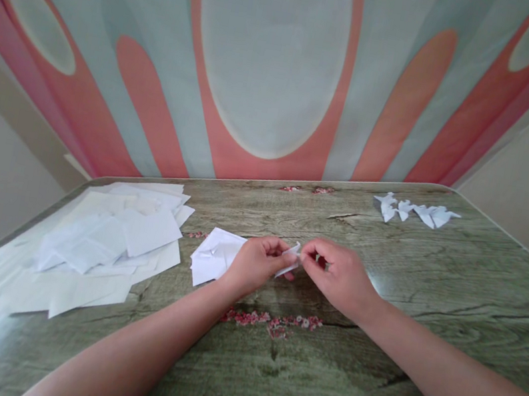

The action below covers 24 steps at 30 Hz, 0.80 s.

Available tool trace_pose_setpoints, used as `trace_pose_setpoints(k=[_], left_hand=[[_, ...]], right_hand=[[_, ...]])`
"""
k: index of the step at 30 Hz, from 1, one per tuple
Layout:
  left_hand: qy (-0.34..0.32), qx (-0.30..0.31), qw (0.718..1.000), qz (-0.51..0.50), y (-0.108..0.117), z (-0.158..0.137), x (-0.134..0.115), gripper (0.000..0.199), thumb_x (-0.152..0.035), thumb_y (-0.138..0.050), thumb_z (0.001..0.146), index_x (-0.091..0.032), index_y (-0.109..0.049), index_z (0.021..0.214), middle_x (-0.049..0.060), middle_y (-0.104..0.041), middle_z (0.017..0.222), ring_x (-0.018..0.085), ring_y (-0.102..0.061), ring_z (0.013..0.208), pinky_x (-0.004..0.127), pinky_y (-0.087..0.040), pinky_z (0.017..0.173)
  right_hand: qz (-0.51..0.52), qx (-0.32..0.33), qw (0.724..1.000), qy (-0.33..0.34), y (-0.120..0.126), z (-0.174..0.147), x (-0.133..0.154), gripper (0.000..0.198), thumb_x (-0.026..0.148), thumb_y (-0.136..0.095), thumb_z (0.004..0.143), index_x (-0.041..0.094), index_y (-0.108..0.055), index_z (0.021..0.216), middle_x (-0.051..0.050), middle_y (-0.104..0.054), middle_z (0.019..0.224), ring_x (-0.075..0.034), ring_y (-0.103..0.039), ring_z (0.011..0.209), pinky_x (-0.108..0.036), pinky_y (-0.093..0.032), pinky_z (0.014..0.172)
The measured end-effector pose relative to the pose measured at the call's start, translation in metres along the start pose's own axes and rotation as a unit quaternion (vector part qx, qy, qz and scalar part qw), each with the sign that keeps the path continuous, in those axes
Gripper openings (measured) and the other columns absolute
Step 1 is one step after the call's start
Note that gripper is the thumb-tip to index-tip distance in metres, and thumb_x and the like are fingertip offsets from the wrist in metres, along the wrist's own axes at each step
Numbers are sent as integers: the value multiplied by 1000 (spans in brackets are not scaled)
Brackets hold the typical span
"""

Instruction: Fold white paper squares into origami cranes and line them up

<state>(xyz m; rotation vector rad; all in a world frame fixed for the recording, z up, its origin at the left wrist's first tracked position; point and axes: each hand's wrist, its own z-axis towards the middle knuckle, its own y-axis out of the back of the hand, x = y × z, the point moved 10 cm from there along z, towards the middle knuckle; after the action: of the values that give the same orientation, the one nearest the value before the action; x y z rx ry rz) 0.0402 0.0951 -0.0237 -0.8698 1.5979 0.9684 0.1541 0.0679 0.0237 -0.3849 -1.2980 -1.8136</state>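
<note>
Near the middle of the table, my left hand [261, 260] is closed on a small folded piece of white paper [290, 258], its fingers and thumb pinching it. Just to the right, my right hand [335, 274] is closed too, thumb and forefinger pinching a thin tip of that same paper. Parts of the folded piece are hidden by the left fingers. Beside my left hand lies a small pile of white paper sheets [214, 254], partly covered by the hand.
A large heap of loose white sheets [100, 238] spreads over the left of the table [313, 389]. Several small folded paper figures [417, 212] stand in a row at the far right. A patterned backdrop [272, 57] rises behind the table's far edge.
</note>
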Motion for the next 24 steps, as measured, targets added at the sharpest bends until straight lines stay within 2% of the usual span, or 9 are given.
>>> trace_pose_setpoints(k=[4, 10, 15, 20, 24], left_hand=[[-7, -21, 1000, -4, 6, 2, 1, 17, -30, -68, 76, -13, -63, 76, 0, -68, 63, 11, -63, 57, 19, -43, 58], [4, 3, 999, -33, -4, 5, 14, 16, -27, -69, 73, -15, -62, 81, 1, -69, 66, 14, -66, 60, 21, -44, 56], [23, 11, 994, -111, -9, 7, 23, 24, -23, -73, 67, -15, -63, 87, 1, -71, 68, 14, -66, 62, 23, -48, 63], [53, 7, 985, -166, -8, 5, 28, 31, -20, -75, 64, -13, -62, 91, 3, -71, 69, 14, -68, 63, 24, -50, 65], [58, 18, 983, -176, -13, 4, 29, 47, -21, -78, 64, -14, -56, 105, 1, -71, 69, 17, -69, 60, 28, -53, 64]], right_hand=[[4, -11, 1000, -11, 1, 0, -8, 9, 23, -57, 87, 20, -62, 81, 1, -64, 74, -13, -56, 68, -25, -40, 64], [-10, 3, 1000, -3, -4, 1, -9, 10, 25, -59, 87, 21, -64, 79, 1, -67, 76, -14, -59, 70, -25, -41, 66], [-65, 23, 997, 40, -10, -1, -1, 14, 24, -54, 91, 20, -62, 79, -2, -66, 77, -17, -60, 76, -29, -41, 71], [-76, 22, 997, 24, -12, -1, -10, 13, 28, -56, 90, 21, -63, 82, -3, -68, 83, -17, -61, 80, -28, -42, 74], [-103, 36, 994, 32, -16, -2, -11, 14, 26, -56, 90, 20, -64, 80, -3, -68, 82, -18, -61, 80, -29, -43, 74]])
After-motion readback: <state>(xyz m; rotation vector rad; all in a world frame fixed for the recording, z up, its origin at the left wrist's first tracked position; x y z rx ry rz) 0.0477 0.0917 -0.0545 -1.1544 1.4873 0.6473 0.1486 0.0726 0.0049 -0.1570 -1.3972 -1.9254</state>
